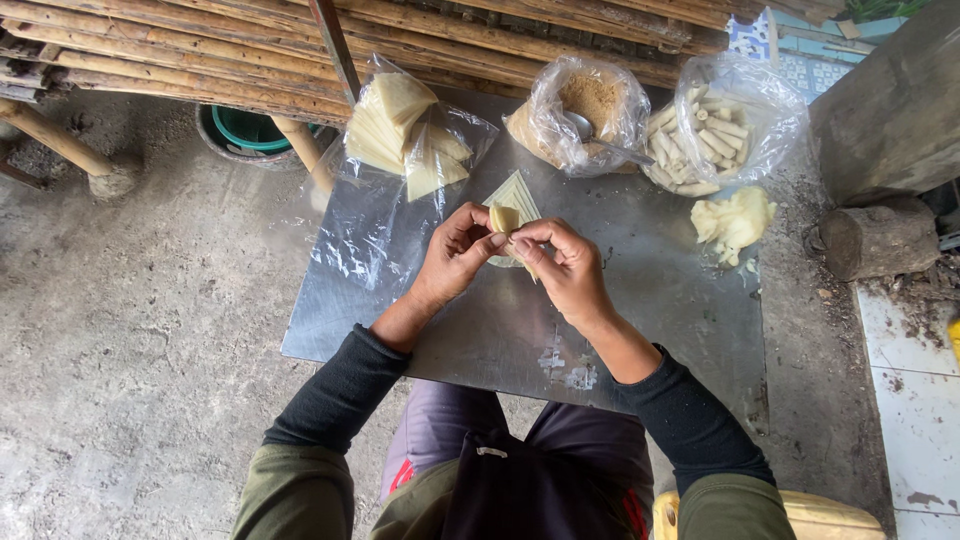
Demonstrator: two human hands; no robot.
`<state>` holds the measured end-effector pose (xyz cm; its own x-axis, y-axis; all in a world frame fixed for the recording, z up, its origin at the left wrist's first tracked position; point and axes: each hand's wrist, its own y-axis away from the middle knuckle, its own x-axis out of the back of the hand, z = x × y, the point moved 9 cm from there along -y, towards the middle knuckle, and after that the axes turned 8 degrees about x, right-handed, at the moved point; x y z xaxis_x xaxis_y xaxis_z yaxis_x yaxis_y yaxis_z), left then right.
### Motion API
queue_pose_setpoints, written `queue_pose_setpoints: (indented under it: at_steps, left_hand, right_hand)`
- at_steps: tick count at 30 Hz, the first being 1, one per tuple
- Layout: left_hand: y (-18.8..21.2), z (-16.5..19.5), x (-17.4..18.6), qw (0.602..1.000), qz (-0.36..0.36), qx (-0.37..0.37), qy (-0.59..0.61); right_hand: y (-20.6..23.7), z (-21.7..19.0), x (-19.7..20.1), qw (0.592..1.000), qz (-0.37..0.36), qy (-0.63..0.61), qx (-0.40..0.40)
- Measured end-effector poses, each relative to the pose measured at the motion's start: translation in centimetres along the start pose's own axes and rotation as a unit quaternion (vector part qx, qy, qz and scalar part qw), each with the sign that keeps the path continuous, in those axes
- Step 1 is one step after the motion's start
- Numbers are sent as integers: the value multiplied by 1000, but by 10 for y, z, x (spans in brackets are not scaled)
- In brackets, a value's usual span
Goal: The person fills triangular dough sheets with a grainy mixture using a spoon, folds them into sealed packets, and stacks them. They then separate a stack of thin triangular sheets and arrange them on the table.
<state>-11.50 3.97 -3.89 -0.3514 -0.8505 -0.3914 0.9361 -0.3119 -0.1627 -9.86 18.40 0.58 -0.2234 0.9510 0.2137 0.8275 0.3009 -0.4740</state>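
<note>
Metal tabletop (480, 330) over lap, dark sleeves at near edge. Left hand (455, 255) and right hand (565, 262) meet above middle of tabletop, fingertips of both in narrow pinch grip on pale yellow wrapper piece (503, 218), folded around itself. Triangular wrapper sheet (517, 192) flat on tabletop just beyond hands. Right of hands, lump of pale dough (733, 220). Far edge: bag of stacked wrappers (400, 135) left, bag of brown filling with spoon (590, 105) centre, bag of finished rolls (705, 140) right.
</note>
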Motion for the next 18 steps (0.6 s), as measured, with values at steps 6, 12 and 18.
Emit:
queue_pose_setpoints:
  at_steps: [6, 12, 18]
  left_hand:
    - [1, 3, 0, 999, 15, -9, -46]
    - [1, 2, 1, 998, 30, -6, -48]
    - [-1, -5, 7, 998, 41, 16, -51]
  right_hand:
    - [3, 20, 1, 995, 12, -82, -58]
    - [-3, -12, 1, 997, 3, 68, 25]
    - [-4, -52, -4, 955, 1, 242, 171]
